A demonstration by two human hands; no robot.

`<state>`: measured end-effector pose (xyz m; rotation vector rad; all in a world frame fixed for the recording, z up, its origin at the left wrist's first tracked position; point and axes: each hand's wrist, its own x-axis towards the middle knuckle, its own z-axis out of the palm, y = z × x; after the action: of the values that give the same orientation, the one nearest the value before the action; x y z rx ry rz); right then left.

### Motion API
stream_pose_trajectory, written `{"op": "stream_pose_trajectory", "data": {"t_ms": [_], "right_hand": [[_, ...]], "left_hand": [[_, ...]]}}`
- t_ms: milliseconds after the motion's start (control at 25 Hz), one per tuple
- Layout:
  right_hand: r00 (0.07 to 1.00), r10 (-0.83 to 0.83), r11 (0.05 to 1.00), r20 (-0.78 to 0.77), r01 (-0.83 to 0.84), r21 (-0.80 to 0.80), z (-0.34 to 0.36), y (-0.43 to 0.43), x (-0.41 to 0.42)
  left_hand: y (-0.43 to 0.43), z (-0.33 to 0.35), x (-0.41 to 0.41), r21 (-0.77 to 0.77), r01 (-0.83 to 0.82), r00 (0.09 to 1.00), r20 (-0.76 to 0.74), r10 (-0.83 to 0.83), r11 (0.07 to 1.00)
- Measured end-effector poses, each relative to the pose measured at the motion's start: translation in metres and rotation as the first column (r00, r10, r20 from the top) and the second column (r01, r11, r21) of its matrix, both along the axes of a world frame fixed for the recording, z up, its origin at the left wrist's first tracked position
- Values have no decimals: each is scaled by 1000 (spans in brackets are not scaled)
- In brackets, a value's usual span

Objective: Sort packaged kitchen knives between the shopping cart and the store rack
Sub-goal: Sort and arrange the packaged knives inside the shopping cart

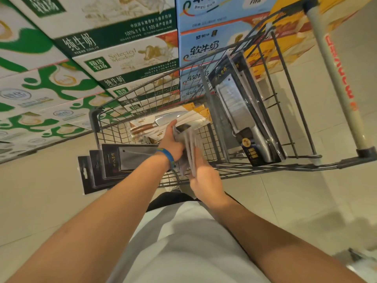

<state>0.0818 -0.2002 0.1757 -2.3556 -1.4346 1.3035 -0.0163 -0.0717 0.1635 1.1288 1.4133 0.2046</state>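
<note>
Closest to my camera I saw the person's white shirt [183, 252] and two bare forearms stretched out over the tiled floor [40, 201] toward the shopping cart [265, 166]. The right hand [204, 174] sat at the near side of the basket. Its fingers were curled round the near end of a bundle of knife packs [188, 148], greyish clear packs seen edge-on and slightly fanned. The left hand [171, 141], with a blue wristband [167, 157] at the wrist, gripped the same bundle from its left side, fingers pointing away from me. Both hands were therefore grasping the bundle, which was over the basket, about midway along the cart.

Left of the hands, three black knife packs [122, 162] lay overlapped at the cart's front end, the top one showing a broad blade. I could not tell whether they rested inside the basket or on something lower.

Just beyond the left hand, a white and yellow knife pack [183, 117] lay flat in the basket, showing a wooden handle and a bright blade. To the right, in the seat compartment, a tall black knife pack [244, 111] leaned upright against the wire.

The cart handle [336, 78], pale with red lettering, ran along the far right. Behind the cart stood stacked milk cartons: green and white cartons [102, 58], blue cartons [200, 48] and orange cartons [289, 37].
</note>
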Motion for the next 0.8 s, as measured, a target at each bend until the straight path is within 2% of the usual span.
{"op": "stream_pose_trajectory", "data": {"t_ms": [80,200,280,360,440,520,600,680,800], "right_hand": [[995,98,994,28,-96,-56,-5,4,7],[991,121,988,54,-115,-101,-15,19,24],[986,157,980,64,-147,-136,-20,23,29],[993,112,982,27,-106,-156,-24,25,26],[999,13,977,-37,-21,-213,-24,32,23],[997,75,961,-22,-78,-266,-26,32,24],[982,185,946,25,-171,-276,-20,27,28],[983,183,956,-5,-179,-231,-10,18,31],[987,139,985,-85,-147,-88,13,14,35]], "left_hand": [[10,0,-3,-53,-12,999,45,14,998],[13,5,-2,-191,-92,987,112,114,977],[11,11,5,-177,-10,997,75,23,984],[7,18,18,-128,78,997,7,-77,989],[-2,24,35,-88,66,993,-94,-74,994],[-14,26,48,34,88,975,-205,-79,996],[-25,21,55,165,192,944,-300,-136,968],[-28,16,57,235,231,913,-389,-127,944],[-22,13,59,231,206,919,-380,-107,951]]}}
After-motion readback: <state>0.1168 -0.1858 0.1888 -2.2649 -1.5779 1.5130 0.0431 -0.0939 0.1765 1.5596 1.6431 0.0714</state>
